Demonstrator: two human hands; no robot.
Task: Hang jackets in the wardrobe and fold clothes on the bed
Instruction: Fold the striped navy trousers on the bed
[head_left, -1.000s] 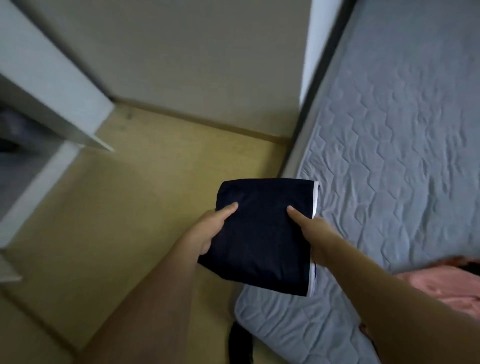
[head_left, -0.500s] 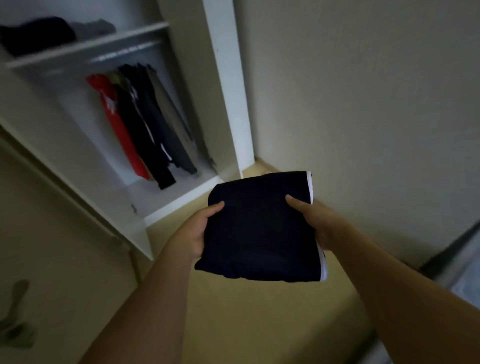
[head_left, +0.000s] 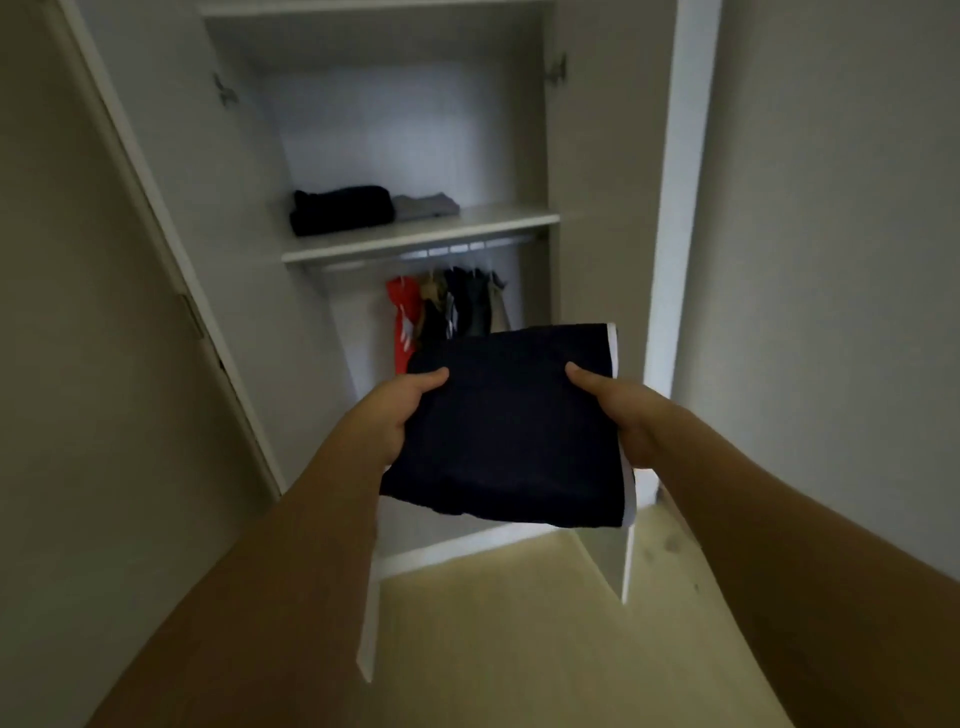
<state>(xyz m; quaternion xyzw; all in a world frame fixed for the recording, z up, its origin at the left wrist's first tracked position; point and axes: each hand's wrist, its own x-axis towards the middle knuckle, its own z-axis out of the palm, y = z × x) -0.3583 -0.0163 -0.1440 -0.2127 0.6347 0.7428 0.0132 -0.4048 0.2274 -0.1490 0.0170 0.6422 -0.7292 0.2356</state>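
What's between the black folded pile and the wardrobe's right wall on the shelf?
In the head view, a grey folded garment lies beside the black pile; then bare shelf.

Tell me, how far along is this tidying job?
Done: jackets hang on the wardrobe rail, and a black folded pile and a grey one sit on the shelf. In hand: both hands, left and right, carry a folded navy garment. Left: shelving it; the bed is out of view.

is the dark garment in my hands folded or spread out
Folded. The dark garment is a compact, flat rectangle with a white trim edge, held at its sides by the left hand and right hand.
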